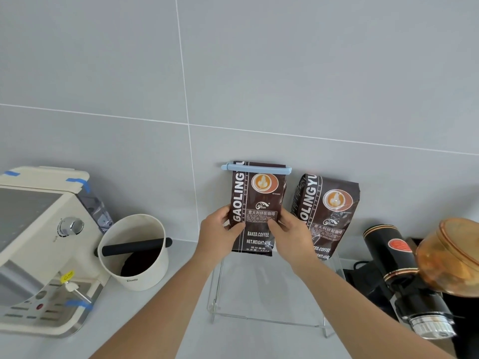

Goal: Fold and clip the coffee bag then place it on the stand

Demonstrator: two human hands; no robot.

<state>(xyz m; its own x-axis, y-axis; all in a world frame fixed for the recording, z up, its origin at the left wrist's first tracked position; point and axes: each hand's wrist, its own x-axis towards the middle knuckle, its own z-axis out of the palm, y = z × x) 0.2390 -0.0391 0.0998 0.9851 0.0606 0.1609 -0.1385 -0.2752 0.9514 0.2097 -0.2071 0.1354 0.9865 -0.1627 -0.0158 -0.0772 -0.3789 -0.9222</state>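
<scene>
Bag: coffee bag (256, 211), blue clip (255, 168) across its folded top, upright over the clear stand (272, 317) at the surface's back edge.
Hands: left hand (220, 231) and right hand (290, 233) both grip its lower sides.
Handling: probably soft, crinkly, bottom-heavy; low side hold suits.
Print: "GAOLINGYU", "BAKED.COFFEE", "NET.WEIGHT".

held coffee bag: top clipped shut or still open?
Clipped shut: blue clip spans the top of the coffee bag, held by left hand and right hand.
</scene>
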